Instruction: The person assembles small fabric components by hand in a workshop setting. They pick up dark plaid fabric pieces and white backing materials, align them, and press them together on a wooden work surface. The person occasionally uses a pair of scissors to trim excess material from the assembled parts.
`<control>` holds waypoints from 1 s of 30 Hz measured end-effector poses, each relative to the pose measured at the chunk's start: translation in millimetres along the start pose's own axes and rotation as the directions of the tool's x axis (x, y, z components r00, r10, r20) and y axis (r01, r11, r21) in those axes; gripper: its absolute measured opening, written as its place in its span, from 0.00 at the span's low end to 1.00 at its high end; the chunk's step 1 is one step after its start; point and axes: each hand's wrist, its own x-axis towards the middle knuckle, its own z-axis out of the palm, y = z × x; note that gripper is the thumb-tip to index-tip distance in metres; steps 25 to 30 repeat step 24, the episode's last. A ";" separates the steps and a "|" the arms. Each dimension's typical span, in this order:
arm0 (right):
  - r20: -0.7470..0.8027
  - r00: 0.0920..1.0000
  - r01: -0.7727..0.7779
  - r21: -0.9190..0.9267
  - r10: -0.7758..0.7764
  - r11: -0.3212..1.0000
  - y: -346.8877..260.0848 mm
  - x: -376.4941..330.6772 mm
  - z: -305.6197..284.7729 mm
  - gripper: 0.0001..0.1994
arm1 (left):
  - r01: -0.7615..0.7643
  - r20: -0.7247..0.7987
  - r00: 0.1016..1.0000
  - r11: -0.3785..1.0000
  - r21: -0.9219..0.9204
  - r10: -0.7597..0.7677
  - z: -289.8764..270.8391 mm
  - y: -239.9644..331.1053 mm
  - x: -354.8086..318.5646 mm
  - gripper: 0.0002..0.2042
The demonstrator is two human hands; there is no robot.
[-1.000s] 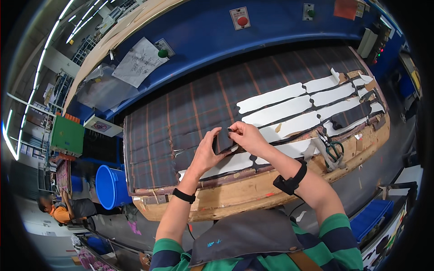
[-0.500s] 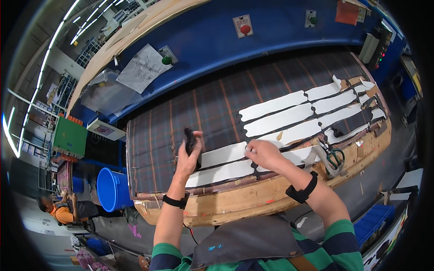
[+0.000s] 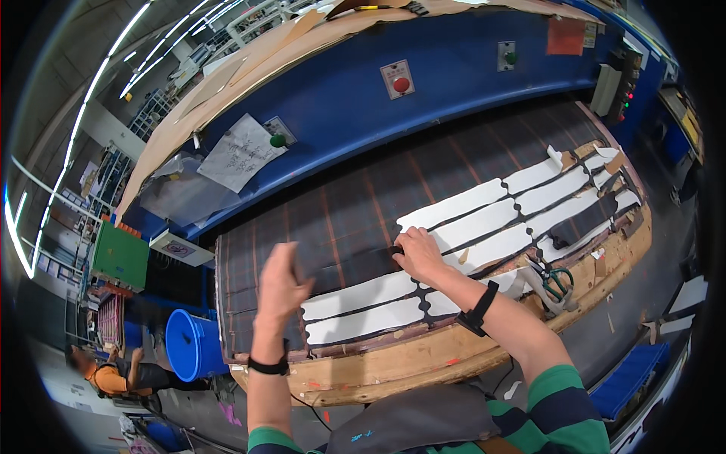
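Observation:
White pattern strips (image 3: 484, 223) lie in rows on dark plaid fabric (image 3: 340, 219) spread over a workbench. My right hand (image 3: 417, 255) rests at the left end of one white strip, fingertips pinched on a small dark strip of fabric (image 3: 395, 250) there. My left hand (image 3: 281, 281) is lifted above the fabric, its back toward me, fingers stretched out and slightly blurred, with nothing seen in it. More white strips (image 3: 363, 310) lie just right of that hand. Both wrists wear black bands.
Green-handled scissors (image 3: 558, 281) lie at the bench's right front. The wooden bench edge (image 3: 393, 367) runs along the near side. A blue machine wall (image 3: 454, 83) with a red button (image 3: 401, 84) stands behind. A blue bucket (image 3: 193, 344) and a crouching person in orange (image 3: 102, 374) are lower left.
My left hand carried a dark piece away to the left and now shows empty, fingers spread. My right hand slid up to the end of a farther white strip.

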 end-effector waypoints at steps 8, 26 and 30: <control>0.164 0.983 -0.165 0.607 0.081 0.778 -24.9 8.7 -16.2 0.08 | -0.051 0.206 0.974 0.978 -0.202 0.093 113.8 -0.4 0.2 0.34; 0.284 0.921 -0.180 0.918 -0.267 0.353 -16.6 7.9 1.3 0.41 | 0.399 0.447 0.884 0.716 -0.572 -0.135 108.1 -29.1 6.8 0.43; 0.284 0.921 -0.180 0.918 -0.267 0.353 -16.6 7.9 1.3 0.41 | 0.399 0.447 0.884 0.716 -0.572 -0.135 108.1 -29.1 6.8 0.43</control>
